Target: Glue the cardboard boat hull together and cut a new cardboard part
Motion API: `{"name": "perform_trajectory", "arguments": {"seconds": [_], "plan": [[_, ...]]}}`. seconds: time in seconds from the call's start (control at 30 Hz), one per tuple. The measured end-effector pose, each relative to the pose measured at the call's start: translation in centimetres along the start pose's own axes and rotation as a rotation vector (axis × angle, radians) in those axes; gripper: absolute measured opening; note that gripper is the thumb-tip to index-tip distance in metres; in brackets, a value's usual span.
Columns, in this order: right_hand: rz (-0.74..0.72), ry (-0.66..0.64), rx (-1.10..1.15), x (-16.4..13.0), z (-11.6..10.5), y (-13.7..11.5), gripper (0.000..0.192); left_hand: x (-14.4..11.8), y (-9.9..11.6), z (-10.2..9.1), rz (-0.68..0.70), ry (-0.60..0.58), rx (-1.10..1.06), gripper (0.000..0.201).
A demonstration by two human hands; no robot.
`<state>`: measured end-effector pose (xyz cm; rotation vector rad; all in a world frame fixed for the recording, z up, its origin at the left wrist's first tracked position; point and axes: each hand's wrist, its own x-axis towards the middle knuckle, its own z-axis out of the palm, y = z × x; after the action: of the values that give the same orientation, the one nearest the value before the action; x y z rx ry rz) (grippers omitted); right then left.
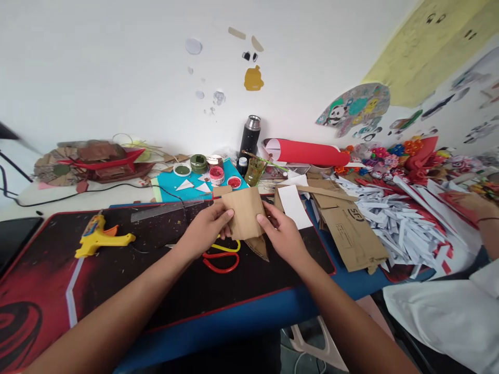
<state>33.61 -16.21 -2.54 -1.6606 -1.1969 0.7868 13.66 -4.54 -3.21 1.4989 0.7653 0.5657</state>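
Between my two hands is a squarish piece of brown cardboard (244, 213), held up over the dark mat. My left hand (208, 226) pinches its left edge, thumb on the near face. On the opposite edge, my right hand (281, 231) grips it with the thumb in front and the fingers behind. Below the cardboard lies a pointed cardboard scrap (259, 248), partly covered. Scissors with red and yellow handles (222, 262) rest on the mat just under my left hand, their blades mostly hidden by it. A white paper strip (294, 206) lies beyond my right hand.
A yellow glue gun (103, 236) sits at the left of the mat (187, 298). Paint jars (199, 163), a black thermos (250, 134) and a red paper roll (307, 152) line the back. Rightward are flattened cardboard (349, 234), heaped paper strips (397, 213) and another person's arm (485, 205).
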Motion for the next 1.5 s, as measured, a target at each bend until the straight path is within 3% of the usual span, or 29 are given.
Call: {"name": "perform_trajectory", "arguments": {"seconds": [0.27, 0.43, 0.67, 1.0, 1.23, 1.5], "plan": [[-0.094, -0.05, -0.267, 0.5, -0.8, -2.1, 0.055, 0.8, 1.3, 1.6, 0.006, -0.031, -0.128, 0.062], [-0.117, -0.141, -0.354, 0.5, -0.4, -2.1, 0.05, 0.2, 0.7, 1.5, -0.005, 0.069, -0.069, 0.092], [-0.131, -0.174, -0.394, 0.3, -0.1, -1.3, 0.047, -0.3, 0.4, 1.4, -0.016, 0.048, -0.032, 0.06], [-0.036, -0.253, -0.416, 1.4, -0.6, -0.7, 0.049, 0.8, -1.2, 1.5, -0.08, -0.025, -0.18, 0.071], [0.005, -0.191, -0.331, 1.9, -0.6, 0.2, 0.045, 1.5, -1.6, 1.4, -0.09, -0.048, -0.256, 0.058], [0.034, -0.223, -0.267, 2.1, -0.5, 0.4, 0.056, 1.9, -0.7, 1.6, -0.037, -0.02, -0.189, 0.046]]}}
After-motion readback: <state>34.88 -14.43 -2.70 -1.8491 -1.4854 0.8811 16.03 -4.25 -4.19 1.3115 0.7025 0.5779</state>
